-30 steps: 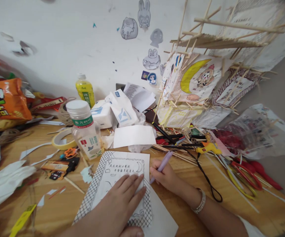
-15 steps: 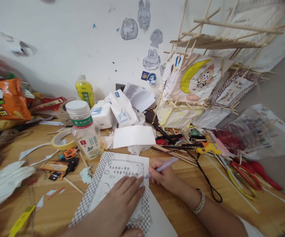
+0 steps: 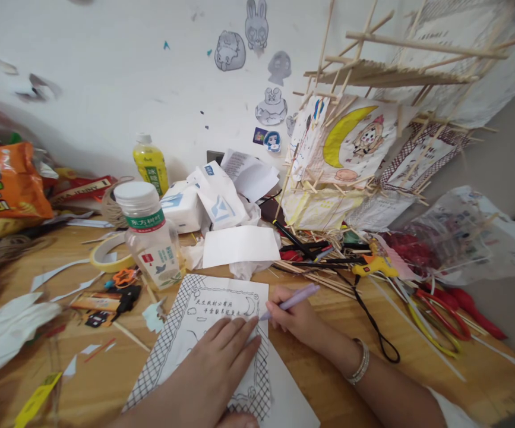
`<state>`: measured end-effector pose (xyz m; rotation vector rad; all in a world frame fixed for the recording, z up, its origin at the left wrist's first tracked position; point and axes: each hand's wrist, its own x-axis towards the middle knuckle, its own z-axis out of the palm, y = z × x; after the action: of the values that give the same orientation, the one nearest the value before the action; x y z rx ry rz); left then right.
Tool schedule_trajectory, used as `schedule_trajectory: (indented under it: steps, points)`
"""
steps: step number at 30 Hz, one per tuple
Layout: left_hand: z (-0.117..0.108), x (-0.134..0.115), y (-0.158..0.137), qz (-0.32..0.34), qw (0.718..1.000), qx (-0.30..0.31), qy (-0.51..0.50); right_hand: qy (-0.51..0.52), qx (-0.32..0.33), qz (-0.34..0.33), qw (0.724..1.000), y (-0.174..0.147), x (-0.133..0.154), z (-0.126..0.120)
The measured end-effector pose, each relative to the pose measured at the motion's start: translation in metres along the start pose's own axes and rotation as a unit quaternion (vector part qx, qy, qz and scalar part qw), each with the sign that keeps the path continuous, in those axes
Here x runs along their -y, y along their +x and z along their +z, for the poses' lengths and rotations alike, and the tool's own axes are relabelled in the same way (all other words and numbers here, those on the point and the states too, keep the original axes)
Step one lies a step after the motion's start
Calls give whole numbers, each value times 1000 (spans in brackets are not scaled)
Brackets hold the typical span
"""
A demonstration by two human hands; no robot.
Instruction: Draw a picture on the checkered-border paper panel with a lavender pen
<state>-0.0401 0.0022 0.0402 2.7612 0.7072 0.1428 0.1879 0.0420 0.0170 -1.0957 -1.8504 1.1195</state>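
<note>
A sheet of paper (image 3: 186, 321) with a crosshatched border, handwritten characters and a small moon drawing lies at the table's front. My left hand (image 3: 226, 356) rests flat on it, fingers stretched out, covering its middle. In my right hand (image 3: 290, 315) is a light purple pen (image 3: 299, 297), held near its lower end. The pen's tip is at the sheet's right border, close to my left fingertips; whether it touches is too small to tell. Beneath the drawn sheet, a plain white sheet (image 3: 290, 380) sticks out on the right.
Behind the sheet stand a clear bottle (image 3: 154, 255), a tissue pack (image 3: 219, 196) and a yellow drink bottle (image 3: 150, 163). A stick frame (image 3: 364, 74) with drawn panels rises at right. Scissors (image 3: 444, 315), a yellow glue gun (image 3: 375, 264), a tape roll (image 3: 99, 255) and paper scraps lie around.
The whole view has shifted slightly. Both hands, the pen and the drawn sheet keep nearly the same positions relative to one another.
</note>
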Motion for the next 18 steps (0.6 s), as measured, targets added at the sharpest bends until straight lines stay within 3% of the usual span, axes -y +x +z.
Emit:
schedule_trajectory:
  steps: [18]
  points:
    - [-1,-1,0,2,1000,16,14,-2,-5,13,1000,0,0,0]
